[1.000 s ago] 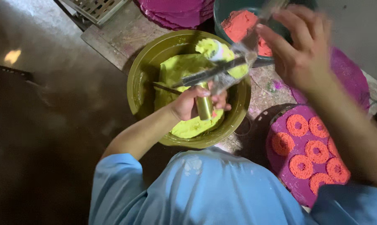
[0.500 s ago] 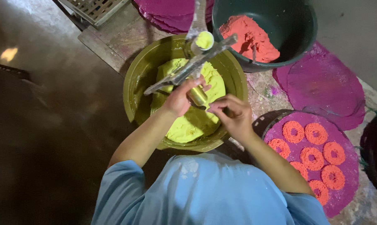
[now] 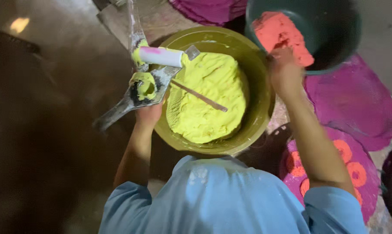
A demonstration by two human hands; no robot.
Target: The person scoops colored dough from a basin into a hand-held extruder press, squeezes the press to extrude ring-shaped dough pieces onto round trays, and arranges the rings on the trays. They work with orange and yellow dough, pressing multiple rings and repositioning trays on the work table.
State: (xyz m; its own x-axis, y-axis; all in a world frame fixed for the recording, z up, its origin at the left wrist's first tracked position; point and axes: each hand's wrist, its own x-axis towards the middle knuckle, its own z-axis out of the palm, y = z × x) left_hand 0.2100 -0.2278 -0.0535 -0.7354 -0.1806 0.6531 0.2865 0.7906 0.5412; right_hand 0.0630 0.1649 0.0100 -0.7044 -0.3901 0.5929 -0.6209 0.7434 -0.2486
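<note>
My left hand point(image 3: 149, 113) grips a metal press tool point(image 3: 139, 84) smeared with yellow dough, held up at the left rim of an olive-green bowl point(image 3: 258, 108). A white cylinder point(image 3: 162, 56) sits across the tool's top. The bowl holds a mound of yellow dough point(image 3: 206, 97) with a thin stick point(image 3: 200, 96) lying on it. My right hand point(image 3: 284, 71) reaches to the orange dough point(image 3: 280, 34) in a dark teal tub point(image 3: 334, 26); its fingers are blurred.
Magenta mats point(image 3: 349, 104) lie on the right. One mat point(image 3: 373, 190) at lower right carries several orange dough rings point(image 3: 357, 173). More magenta mats point(image 3: 209, 8) are stacked at the top. A dark floor spreads to the left.
My right hand left the press tool and swung up right to the orange dough. The left hand moved the tool from over the bowl to its left rim.
</note>
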